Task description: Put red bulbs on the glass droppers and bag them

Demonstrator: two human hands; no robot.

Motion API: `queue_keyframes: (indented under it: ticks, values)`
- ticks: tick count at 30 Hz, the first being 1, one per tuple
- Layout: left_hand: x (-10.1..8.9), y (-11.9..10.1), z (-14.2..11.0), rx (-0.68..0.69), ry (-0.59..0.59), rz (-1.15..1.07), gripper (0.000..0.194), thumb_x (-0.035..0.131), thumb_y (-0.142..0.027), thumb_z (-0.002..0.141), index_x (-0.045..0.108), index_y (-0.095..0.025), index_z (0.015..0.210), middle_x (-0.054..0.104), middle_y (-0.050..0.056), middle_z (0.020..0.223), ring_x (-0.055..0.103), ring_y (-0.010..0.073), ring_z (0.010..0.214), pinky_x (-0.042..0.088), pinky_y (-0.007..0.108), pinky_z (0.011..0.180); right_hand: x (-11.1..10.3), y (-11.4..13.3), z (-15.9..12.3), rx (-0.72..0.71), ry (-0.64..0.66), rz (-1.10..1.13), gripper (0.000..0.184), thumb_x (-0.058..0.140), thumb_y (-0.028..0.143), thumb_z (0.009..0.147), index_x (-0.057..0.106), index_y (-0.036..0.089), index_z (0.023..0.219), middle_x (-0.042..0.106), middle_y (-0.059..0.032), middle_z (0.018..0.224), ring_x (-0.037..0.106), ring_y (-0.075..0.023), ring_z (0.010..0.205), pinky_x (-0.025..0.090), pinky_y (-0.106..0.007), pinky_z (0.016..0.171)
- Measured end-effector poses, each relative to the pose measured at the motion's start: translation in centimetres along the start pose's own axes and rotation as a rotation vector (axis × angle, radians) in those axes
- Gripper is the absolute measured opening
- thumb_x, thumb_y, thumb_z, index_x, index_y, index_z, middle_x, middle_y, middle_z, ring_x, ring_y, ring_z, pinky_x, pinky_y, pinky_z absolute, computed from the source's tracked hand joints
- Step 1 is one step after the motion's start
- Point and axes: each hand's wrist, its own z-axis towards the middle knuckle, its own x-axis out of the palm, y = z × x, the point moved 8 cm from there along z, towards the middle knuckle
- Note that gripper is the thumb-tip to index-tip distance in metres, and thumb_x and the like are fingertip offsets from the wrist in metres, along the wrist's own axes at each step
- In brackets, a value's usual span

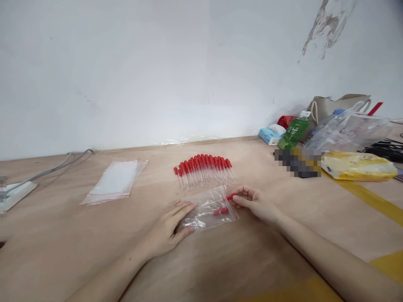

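Note:
A clear zip-lock bag (204,218) with a red line along its right end lies flat on the table. Inside it is a dropper with a red rubber bulb (221,211). My left hand (170,226) rests on the bag's left end, thumb and fingers apart. At the bag's right end, my right hand (252,202) pinches the red bulb of another dropper (231,196); its tube points left, and I cannot tell how far it reaches into the bag. Just beyond the bag, several red-bulbed droppers (204,165) lie fanned out in a row, tubes toward me.
A stack of clear zip-lock bags (115,182) lies to the left. Farther left are a grey cable (63,165) and a white block (22,195). On the right stand a green bottle (295,131), a blue tissue pack (270,136), a yellow pack (359,166) and a beige bag (324,110).

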Motion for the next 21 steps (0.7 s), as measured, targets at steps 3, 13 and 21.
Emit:
queue_keyframes:
  ticks: [3, 13, 21]
  values:
    - [0.0, -0.1, 0.0, 0.007, -0.013, -0.006, 0.05, 0.045, -0.037, 0.085, 0.033, -0.025, 0.132, 0.044, 0.006, 0.131, 0.039, 0.0225, 0.121, 0.033, 0.044, 0.1, 0.5, 1.1, 0.1, -0.167, -0.049, -0.366, 0.015, 0.067, 0.03, 0.063, 0.065, 0.019, 0.074, 0.06, 0.0003, 0.067, 0.052, -0.0111, 0.058, 0.044, -0.026, 0.058]
    - [-0.1, -0.2, 0.2, 0.012, -0.01, -0.058, 0.038, 0.047, -0.034, 0.084, 0.045, -0.023, 0.121, 0.046, 0.006, 0.128, 0.041, 0.021, 0.119, 0.032, 0.042, 0.101, -1.7, 1.7, 1.9, -0.197, -0.192, -0.44, 0.017, 0.057, 0.028, 0.068, 0.064, 0.019, 0.08, 0.064, -0.0014, 0.073, 0.057, -0.0151, 0.065, 0.044, -0.028, 0.063]
    - [-0.4, -0.3, 0.2, 0.016, -0.04, -0.15, 0.022, 0.047, -0.031, 0.084, 0.052, -0.02, 0.103, 0.051, 0.008, 0.121, 0.044, 0.0209, 0.115, 0.034, 0.042, 0.099, -7.7, 2.6, 10.1, 0.059, -0.523, -0.696, 0.029, 0.072, 0.025, 0.048, 0.057, 0.017, 0.072, 0.058, -0.0007, 0.065, 0.053, -0.0135, 0.061, 0.039, -0.024, 0.055]
